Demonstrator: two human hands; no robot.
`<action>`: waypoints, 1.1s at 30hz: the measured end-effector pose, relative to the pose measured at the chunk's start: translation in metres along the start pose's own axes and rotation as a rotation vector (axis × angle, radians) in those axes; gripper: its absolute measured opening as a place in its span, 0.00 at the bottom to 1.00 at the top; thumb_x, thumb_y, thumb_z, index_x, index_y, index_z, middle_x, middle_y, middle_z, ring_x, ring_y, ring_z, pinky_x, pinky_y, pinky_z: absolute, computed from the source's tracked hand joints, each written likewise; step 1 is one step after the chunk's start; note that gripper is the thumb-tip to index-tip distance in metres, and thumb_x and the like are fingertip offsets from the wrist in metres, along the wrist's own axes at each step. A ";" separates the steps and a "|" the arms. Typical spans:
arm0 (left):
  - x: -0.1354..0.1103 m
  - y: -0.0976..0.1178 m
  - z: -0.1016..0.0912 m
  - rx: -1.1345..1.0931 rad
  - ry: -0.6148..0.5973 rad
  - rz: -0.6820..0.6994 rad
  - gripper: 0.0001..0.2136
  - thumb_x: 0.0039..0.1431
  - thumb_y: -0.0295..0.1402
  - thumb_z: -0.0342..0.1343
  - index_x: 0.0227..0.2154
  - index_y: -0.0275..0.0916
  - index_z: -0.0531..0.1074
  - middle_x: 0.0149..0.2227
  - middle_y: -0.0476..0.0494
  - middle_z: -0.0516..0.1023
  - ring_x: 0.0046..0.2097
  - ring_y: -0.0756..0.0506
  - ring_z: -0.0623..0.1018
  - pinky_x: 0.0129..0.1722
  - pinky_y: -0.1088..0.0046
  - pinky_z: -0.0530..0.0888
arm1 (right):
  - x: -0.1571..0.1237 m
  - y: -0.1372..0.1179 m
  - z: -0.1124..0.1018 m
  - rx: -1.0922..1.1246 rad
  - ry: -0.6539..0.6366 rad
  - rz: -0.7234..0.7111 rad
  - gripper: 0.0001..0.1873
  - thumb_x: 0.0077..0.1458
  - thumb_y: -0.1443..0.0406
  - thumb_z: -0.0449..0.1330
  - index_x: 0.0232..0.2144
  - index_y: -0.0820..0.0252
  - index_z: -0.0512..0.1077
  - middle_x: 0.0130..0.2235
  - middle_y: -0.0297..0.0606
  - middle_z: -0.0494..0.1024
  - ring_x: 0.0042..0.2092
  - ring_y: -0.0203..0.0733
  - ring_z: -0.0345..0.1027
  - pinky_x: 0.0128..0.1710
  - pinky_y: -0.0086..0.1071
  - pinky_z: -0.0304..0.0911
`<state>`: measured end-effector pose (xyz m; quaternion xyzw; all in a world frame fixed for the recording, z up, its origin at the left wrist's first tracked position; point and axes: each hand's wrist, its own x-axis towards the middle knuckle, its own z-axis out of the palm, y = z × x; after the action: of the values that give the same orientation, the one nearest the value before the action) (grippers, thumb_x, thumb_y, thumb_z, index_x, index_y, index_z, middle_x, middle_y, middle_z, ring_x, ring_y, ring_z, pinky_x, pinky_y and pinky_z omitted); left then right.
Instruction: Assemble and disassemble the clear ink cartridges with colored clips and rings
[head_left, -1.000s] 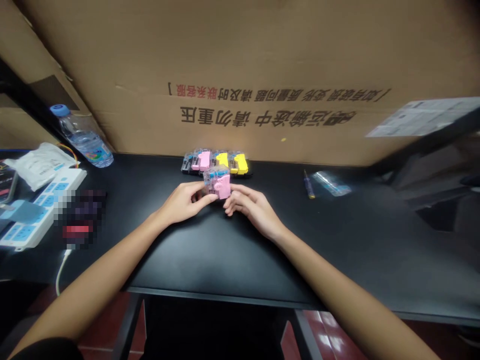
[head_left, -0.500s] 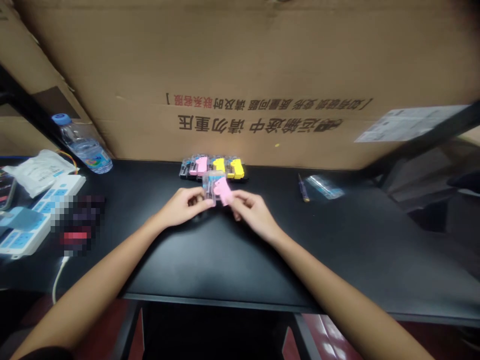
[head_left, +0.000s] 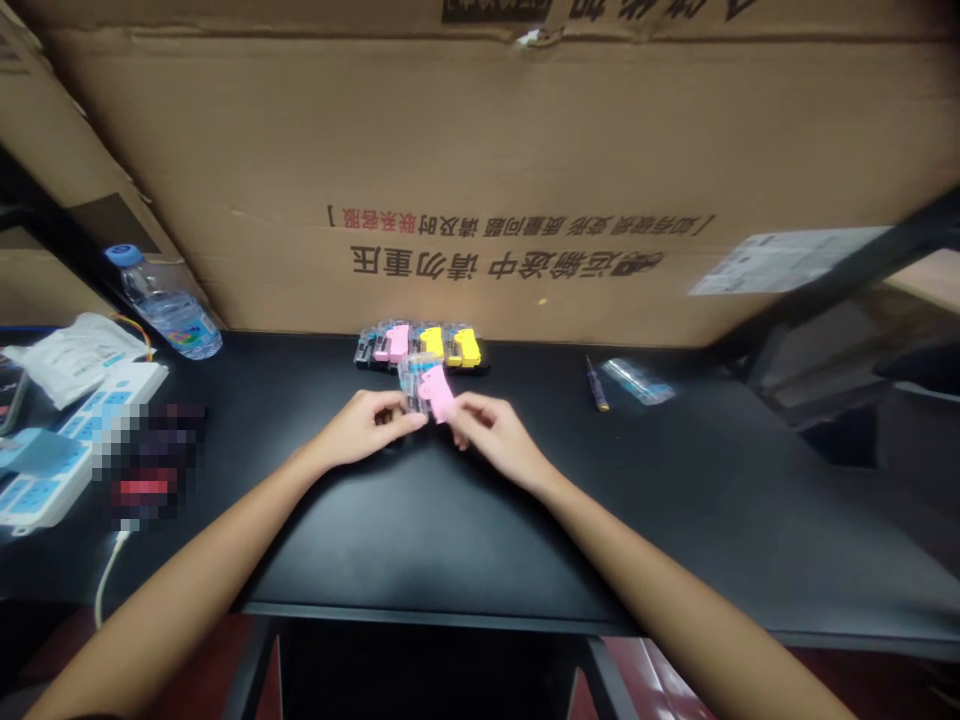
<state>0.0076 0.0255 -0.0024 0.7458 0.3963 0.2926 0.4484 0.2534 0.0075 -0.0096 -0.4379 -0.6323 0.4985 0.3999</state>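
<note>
Between my two hands, over the middle of the black table, is a small clear plastic case [head_left: 412, 376] with a pink pistol-shaped piece [head_left: 436, 391] at its right side. My left hand [head_left: 372, 424] pinches the case at its left edge between thumb and fingers. The lower right end of the pink piece is in the closed fingertips of my right hand [head_left: 491, 432]. Whether case and piece are joined, I cannot tell. Just behind them stands a row of similar clear packs [head_left: 388, 344], with pink and yellow pistol-shaped parts.
A large cardboard box [head_left: 450, 140] walls off the table's back. At left are a water bottle [head_left: 169, 305], a white packet [head_left: 79, 355], a power strip [head_left: 56, 490] and a white cable [head_left: 107, 570]. A screwdriver [head_left: 596, 385] and a clear plastic bag [head_left: 637, 382] lie right.
The whole view has shifted slightly, with more of the box's upper part showing. Both hands keep their hold, and the case and pink piece look nearly the same.
</note>
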 end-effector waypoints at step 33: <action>0.002 -0.018 0.007 0.048 -0.024 -0.035 0.28 0.69 0.43 0.60 0.68 0.42 0.66 0.39 0.46 0.84 0.35 0.47 0.80 0.40 0.69 0.74 | 0.021 0.022 0.001 0.376 0.142 -0.028 0.22 0.62 0.52 0.66 0.56 0.48 0.72 0.56 0.40 0.75 0.38 0.39 0.75 0.35 0.35 0.74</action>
<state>0.0085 0.0294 -0.0215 0.7530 0.4107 0.2660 0.4400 0.2497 0.0299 -0.0298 -0.3809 -0.5044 0.5701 0.5248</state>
